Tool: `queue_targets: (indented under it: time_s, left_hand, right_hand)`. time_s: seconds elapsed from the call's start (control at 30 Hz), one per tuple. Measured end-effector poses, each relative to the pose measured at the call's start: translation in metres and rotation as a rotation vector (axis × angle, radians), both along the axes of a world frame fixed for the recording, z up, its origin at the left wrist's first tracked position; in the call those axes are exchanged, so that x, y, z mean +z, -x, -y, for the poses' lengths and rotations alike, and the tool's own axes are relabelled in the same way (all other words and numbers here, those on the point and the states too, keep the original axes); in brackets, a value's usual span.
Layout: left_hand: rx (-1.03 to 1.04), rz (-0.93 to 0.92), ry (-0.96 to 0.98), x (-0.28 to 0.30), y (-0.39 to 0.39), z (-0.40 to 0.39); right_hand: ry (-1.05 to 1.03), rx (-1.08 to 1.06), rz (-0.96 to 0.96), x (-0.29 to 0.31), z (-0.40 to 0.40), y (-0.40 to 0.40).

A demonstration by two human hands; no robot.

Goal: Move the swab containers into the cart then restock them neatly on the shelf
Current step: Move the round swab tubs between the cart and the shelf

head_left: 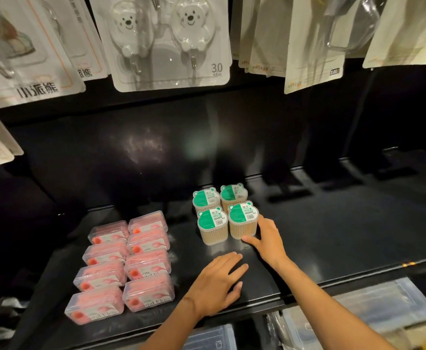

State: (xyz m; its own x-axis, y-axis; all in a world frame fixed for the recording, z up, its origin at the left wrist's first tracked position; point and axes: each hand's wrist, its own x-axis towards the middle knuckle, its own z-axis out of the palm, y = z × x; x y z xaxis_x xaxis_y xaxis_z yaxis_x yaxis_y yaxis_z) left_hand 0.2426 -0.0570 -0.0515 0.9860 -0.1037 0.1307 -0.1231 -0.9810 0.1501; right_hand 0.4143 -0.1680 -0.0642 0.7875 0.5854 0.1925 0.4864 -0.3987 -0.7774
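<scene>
Green-lidded swab containers (224, 213) four, pink boxes (123, 266) eight

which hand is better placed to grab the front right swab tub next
Right. The right hand already touches the front right swab container, thumb at its base and fingers along its side. The left hand lies flat on the shelf, short of the tubs.

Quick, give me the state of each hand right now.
Left hand: open, flat on the black shelf, holding nothing.
Right hand: open, thumb and fingers against the front-right swab container, not clearly gripping it.
</scene>
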Motion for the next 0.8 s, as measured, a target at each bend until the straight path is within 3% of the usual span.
queue_targets:
  time_s: [0.2,0.37,0.53,0.8]
  left_hand:
    - [-0.091,0.147,0.002,-0.007,0.001,-0.003]
    - [-0.023,-0.005,-0.040,0.017,-0.022,0.012]
    - [-0.103,0.073,0.241,0.023,-0.065,0.085]
    - [-0.429,0.004,0.660,0.041,-0.079,0.298]
  right_hand:
    - [0.004,-0.012,-0.115,0.015,0.012,0.007]
    - [0.079,-0.142,-0.065,0.028,0.072,0.028]
    - [0.077,-0.433,0.047,0.041,0.175,0.060]
    - [0.029,-0.882,0.103,0.053,0.356,0.156]
